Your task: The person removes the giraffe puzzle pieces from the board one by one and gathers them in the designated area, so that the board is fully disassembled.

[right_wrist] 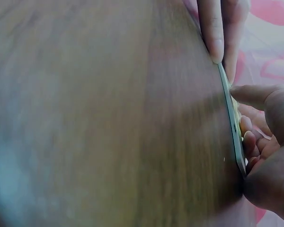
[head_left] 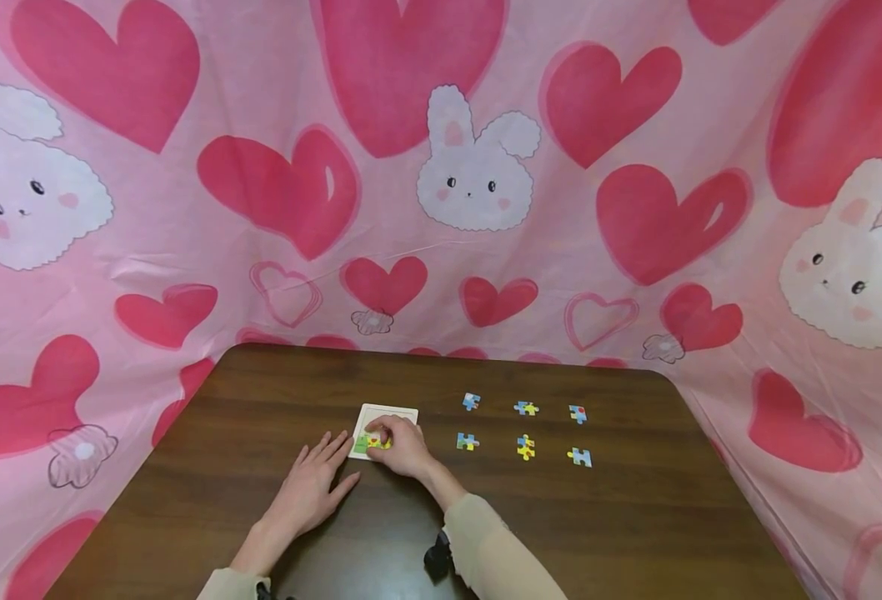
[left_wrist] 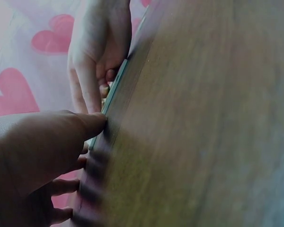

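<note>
A small white puzzle tray (head_left: 388, 410) lies on the table, with green and yellow puzzle pieces (head_left: 362, 443) in its lower left part. My left hand (head_left: 312, 487) rests beside it, fingers spread and touching its left edge; in the left wrist view the thumb (left_wrist: 92, 124) meets the tray's edge (left_wrist: 114, 90). Over the tray, my right hand (head_left: 403, 448) bends its fingers and thumb around a yellow puzzle piece (head_left: 378, 442) with red on it. The hand hides much of the tray. In the right wrist view, the thumb (right_wrist: 251, 94) reaches the tray's top.
Several loose puzzle pieces lie in two rows right of the tray, among them a blue and white one (head_left: 471, 402) and a mostly yellow one (head_left: 526, 447). The brown wooden table (head_left: 636, 517) is bordered by pink cloth (head_left: 388, 225) with hearts and rabbits.
</note>
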The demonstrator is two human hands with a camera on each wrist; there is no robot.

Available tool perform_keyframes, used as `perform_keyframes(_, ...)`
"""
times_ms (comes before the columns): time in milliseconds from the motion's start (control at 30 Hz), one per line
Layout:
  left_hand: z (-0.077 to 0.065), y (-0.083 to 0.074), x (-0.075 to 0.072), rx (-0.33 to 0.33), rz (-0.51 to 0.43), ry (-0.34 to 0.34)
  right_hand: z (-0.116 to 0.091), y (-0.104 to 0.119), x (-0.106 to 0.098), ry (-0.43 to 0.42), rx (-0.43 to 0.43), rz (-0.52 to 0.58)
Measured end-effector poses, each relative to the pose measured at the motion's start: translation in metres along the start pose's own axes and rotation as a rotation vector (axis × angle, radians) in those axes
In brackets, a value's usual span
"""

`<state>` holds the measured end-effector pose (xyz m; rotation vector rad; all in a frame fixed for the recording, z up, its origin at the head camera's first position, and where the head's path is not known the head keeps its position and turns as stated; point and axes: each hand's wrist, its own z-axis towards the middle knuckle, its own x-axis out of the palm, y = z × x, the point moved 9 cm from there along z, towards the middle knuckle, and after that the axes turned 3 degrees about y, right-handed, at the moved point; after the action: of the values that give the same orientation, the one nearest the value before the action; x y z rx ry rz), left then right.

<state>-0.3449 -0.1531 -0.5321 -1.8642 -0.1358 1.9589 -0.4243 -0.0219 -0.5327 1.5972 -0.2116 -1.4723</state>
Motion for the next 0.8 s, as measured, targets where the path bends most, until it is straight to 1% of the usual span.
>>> perform_keyframes(200, 0.0013, -0.0006, 0.0001, -0.004, 0.005, 0.007, -0.0011, -0.0024, -0.0003, -0.023, 0.050, 0.037)
perform_keyframes(367, 0.0002, -0.0010, 0.0011, -0.009, 0.006, 0.017, -0.0037, -0.0032, 0.0016, -0.040, 0.061, 0.051)
perform_keyframes(667, 0.0007, -0.0001, 0.0015, -0.010, 0.004, 0.009, -0.0049, -0.0048, 0.0010, -0.074, 0.048, 0.099)
perform_keyframes(800, 0.0009, 0.0004, 0.0022, -0.006, 0.004, 0.011, -0.0059, -0.0043, 0.0003, -0.082, 0.030, 0.101)
